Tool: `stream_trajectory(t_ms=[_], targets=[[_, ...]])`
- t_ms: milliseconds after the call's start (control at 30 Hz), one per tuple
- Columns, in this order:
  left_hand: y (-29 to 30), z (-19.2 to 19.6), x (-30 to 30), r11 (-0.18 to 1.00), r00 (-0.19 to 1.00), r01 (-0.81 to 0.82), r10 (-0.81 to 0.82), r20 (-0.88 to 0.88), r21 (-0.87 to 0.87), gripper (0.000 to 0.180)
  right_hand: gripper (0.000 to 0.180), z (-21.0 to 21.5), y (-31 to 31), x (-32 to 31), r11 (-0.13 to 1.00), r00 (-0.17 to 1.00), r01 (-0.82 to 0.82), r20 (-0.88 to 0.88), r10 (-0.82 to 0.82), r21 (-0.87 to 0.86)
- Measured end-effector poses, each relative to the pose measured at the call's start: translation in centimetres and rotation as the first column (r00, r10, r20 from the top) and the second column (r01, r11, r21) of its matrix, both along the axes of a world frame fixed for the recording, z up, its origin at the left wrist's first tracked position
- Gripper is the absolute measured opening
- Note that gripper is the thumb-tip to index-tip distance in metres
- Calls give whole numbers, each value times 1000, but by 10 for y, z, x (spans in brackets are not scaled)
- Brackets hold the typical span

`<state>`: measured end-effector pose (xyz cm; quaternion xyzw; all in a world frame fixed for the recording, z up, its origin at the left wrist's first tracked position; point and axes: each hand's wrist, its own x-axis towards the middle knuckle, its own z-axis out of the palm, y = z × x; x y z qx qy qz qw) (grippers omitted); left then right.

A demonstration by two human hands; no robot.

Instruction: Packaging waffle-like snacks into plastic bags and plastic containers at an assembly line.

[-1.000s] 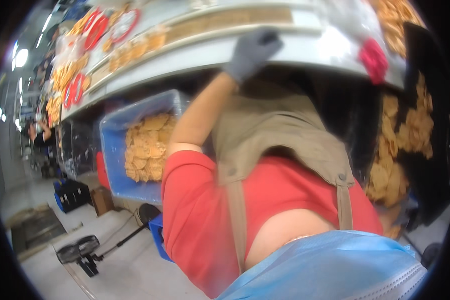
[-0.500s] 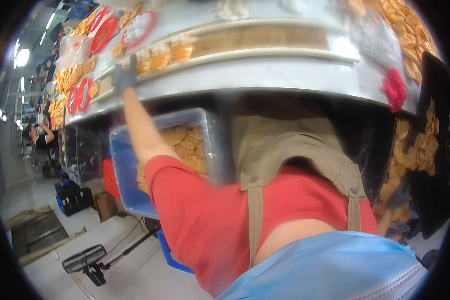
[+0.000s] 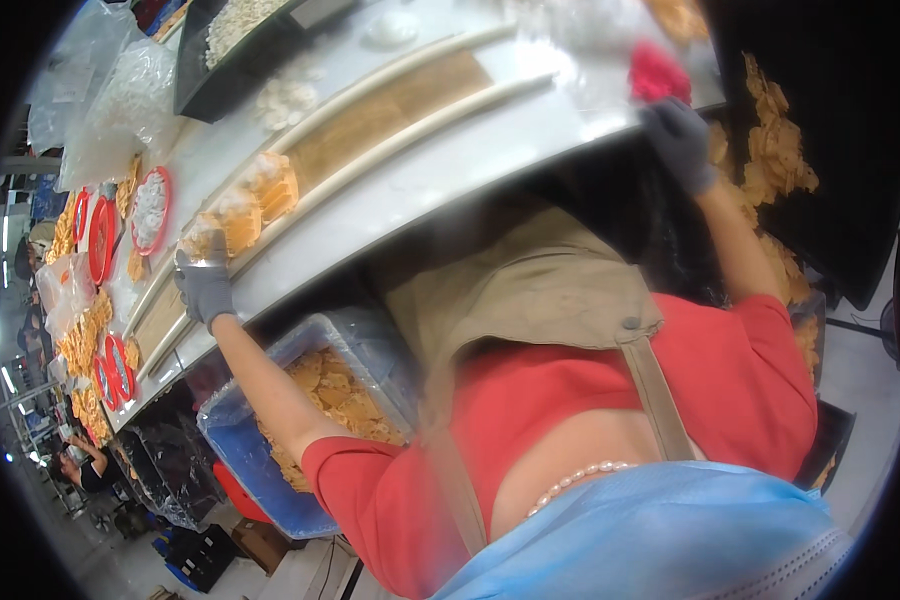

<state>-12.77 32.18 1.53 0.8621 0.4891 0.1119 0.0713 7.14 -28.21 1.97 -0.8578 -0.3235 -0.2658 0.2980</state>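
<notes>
My left hand (image 3: 205,285), in a grey glove, is at the near-left end of a short row of orange-tan moulded pieces (image 3: 242,222) topped with whitish material. Its thumb and fingers are spread at the end piece, touching it. The row lies on a brown strip (image 3: 395,115) between two cream rails (image 3: 435,135) on the white table (image 3: 450,165). My right hand (image 3: 682,148), gloved in grey too, is curled at the table's right edge, just below a bright pink cloth-like bundle (image 3: 660,72). Whatever its fingers hold is hidden.
Below the table stands a blue plastic-lined bin (image 3: 260,480) of tan pieces. More tan pieces (image 3: 775,150) pile up at far right. A black tray (image 3: 192,85) of white bits, plastic bags (image 3: 135,90) and red-rimmed trays (image 3: 102,240) occupy the table's far side and left.
My right hand has risen from the pile at lower right to the pink bundle. My left hand's thumb and fingers now spread at the row's end piece. The whole view has turned.
</notes>
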Motion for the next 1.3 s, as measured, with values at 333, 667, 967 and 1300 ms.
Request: stream_trajectory(t_ms=[333, 667, 967, 1300], targets=[[-64, -16, 35, 983, 979, 166, -174, 107, 81, 87, 21, -3, 85, 109, 963, 973, -217, -49, 227, 159], [24, -26, 27, 920, 917, 330, -259, 305, -210, 54, 21, -20, 112, 108, 948, 887, -185, -372, 274, 259], [37, -1, 37, 462, 840, 448, 74, 537, -765, 64, 14, -37, 77, 86, 955, 891, -111, -398, 218, 274], [43, -4, 28, 320, 743, 546, 244, 624, -774, 42, 17, -62, 33, 81, 915, 799, 92, -578, 168, 393]])
